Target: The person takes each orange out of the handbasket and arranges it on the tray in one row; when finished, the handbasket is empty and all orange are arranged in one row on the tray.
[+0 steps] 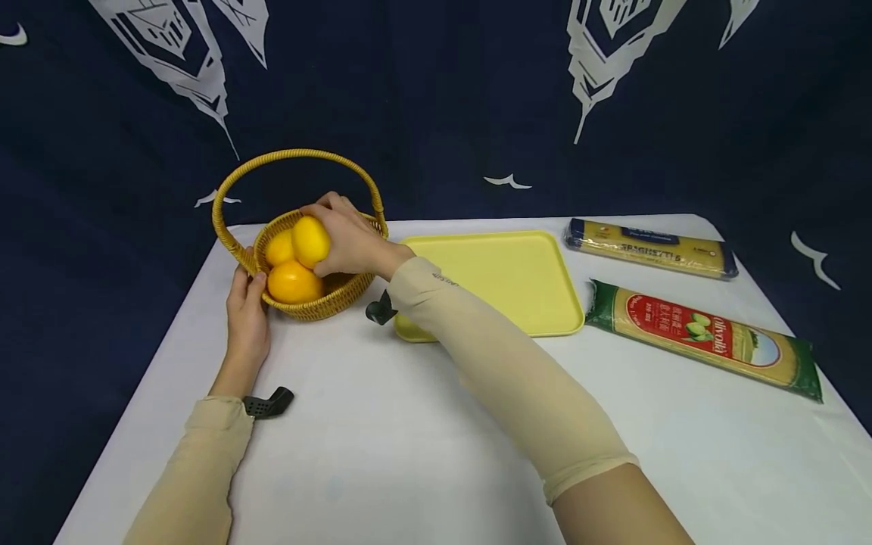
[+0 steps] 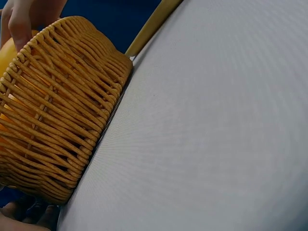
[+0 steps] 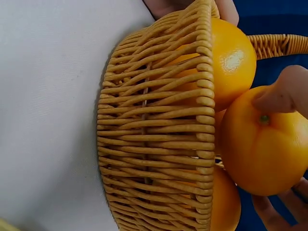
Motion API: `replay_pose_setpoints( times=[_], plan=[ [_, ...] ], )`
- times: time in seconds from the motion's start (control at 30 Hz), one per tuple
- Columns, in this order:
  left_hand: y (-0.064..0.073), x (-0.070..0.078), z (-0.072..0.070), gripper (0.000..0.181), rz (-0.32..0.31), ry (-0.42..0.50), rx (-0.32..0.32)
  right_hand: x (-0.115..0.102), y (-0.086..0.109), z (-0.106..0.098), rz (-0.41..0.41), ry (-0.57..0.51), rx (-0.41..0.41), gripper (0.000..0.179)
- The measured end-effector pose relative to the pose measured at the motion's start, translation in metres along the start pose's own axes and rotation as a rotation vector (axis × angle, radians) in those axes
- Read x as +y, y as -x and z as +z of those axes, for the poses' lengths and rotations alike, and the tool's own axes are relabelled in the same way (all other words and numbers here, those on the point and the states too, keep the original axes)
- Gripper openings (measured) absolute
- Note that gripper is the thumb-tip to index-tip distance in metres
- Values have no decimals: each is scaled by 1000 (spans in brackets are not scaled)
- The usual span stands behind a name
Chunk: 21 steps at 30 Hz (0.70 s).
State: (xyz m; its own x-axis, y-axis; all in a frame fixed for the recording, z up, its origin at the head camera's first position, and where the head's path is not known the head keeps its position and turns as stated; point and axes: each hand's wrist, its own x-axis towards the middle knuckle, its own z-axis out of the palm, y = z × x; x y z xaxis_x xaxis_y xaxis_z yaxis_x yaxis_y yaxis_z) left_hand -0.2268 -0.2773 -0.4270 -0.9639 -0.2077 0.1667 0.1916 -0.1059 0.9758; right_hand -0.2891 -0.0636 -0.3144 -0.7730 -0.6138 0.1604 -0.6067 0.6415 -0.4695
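Head cam, working L to R: I've got the L hand (image 1: 247,310) at the wicker basket (image 1: 323,309), thumb on the rim by the foot of the tall handle (image 1: 300,154) – clamped on the basket's side, as far as I can see. Basket stands upright on the white surface (image 1: 354,439). Inside, at its L, I count two loose oranges (image 1: 294,282); others may be hidden, can't tell. Just R of those, the R hand (image 1: 347,242) pinches the held orange (image 1: 310,241) w/ thumb and fingers. R wrist cam has the thumb near its stem end, the fruit up at rim level; can't tell if it touches its neighbours. Beige sleeves (image 1: 504,348) on both forearms, the R one crossing over the yellow tray (image 1: 500,280), which lies flat R of the basket. Further R, two pasta packs: blue-ended spaghetti pack (image 1: 650,248) at the back, green-ended pack (image 1: 705,341) nearer me, its L end right by the tray's edge. Dark blue curtain (image 1: 436,113) w/ white motifs behind it all.
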Motion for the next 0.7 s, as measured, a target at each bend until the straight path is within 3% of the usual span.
replay_pose_setpoints(
  times=[0.13, 0.27, 0.5, 0.7],
  plan=[
    [1, 2, -3, 54, -1, -1, 0, -2, 4, 1, -13, 44, 52, 90],
    [2, 0, -1, 55, -2, -8, -8, -1, 15, -1, -33, 0, 100, 87],
    [5, -5, -1, 55, -15, -11, 4, 3, 51, -16, -75, -100, 145, 84],
    [2, -1, -1, 54, -13, -14, 12, 22, 82, -34, -91, -116, 192, 82]
  ],
)
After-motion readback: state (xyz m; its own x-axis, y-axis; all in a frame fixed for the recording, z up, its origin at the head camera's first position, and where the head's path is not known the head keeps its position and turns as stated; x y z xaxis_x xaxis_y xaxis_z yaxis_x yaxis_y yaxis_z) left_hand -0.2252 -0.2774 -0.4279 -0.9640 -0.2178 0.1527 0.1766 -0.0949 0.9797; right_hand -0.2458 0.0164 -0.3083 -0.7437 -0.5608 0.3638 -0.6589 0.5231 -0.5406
